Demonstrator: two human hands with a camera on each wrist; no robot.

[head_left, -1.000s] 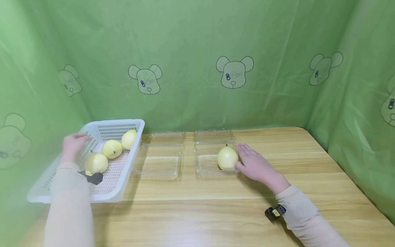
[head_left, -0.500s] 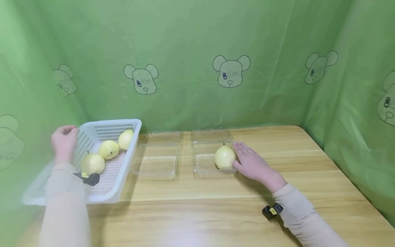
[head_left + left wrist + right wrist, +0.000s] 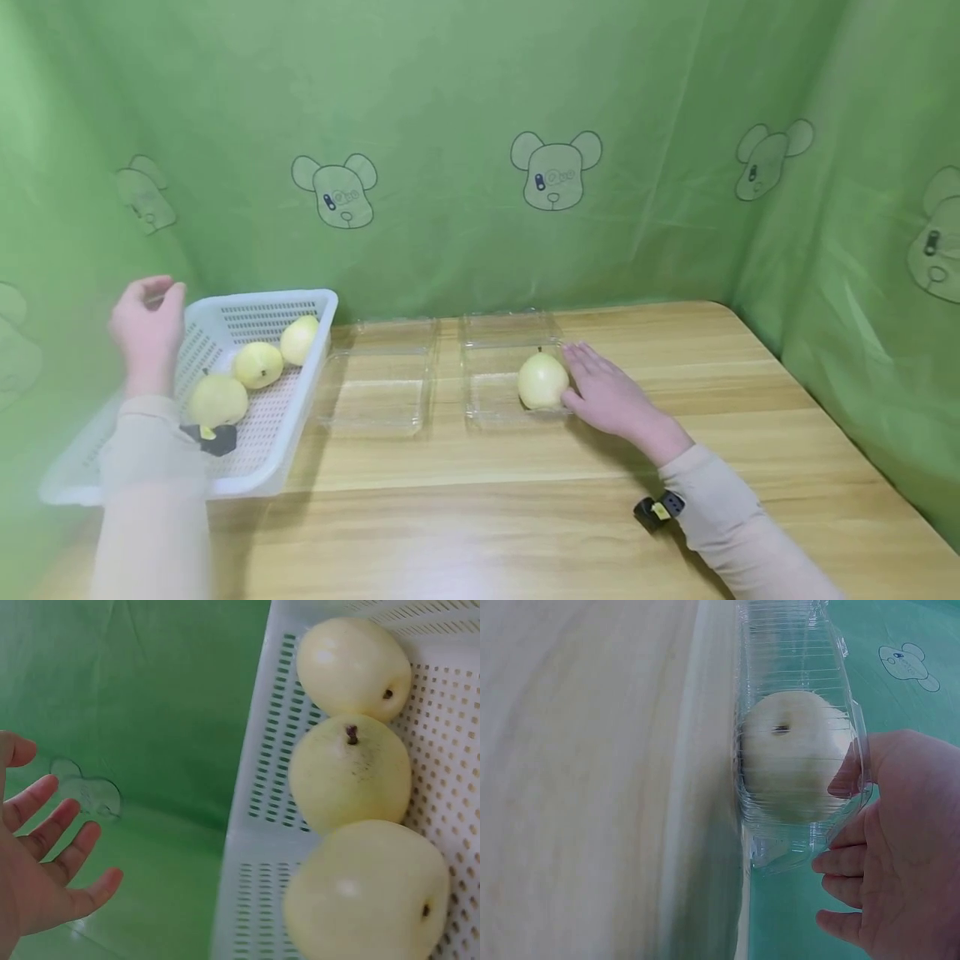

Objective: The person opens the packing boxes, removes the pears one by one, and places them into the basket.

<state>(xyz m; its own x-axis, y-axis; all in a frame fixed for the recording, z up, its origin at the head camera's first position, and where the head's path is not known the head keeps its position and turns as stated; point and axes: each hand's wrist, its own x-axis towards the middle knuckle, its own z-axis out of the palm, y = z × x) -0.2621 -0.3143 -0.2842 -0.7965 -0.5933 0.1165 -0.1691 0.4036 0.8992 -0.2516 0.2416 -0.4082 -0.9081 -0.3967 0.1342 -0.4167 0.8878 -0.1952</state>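
Observation:
My left hand [image 3: 150, 325] is raised over the left side of a white basket [image 3: 300, 417], its fingers loosely bent and holding nothing. In the left wrist view the spread fingers of that hand [image 3: 56, 855] are apart from the pears. The basket holds three pale yellow pears, one at the near end [image 3: 218, 400], one in the middle [image 3: 258, 365] and one at the far end [image 3: 299, 340]. My right hand [image 3: 611, 400] holds the right side of a clear plastic container [image 3: 795, 645], thumb over its rim beside a pear [image 3: 543, 381], the other fingers outside.
A second clear plastic container [image 3: 375, 400] stands between the basket and the container with the pear, its lid folded back. Green curtains [image 3: 442, 242] with bear outlines surround the wooden table [image 3: 420, 533] at the back and sides.
My left hand has risen up and to the left, away from the pears, with nothing in it. My right hand stays at the container. The whole head view has shifted slightly left.

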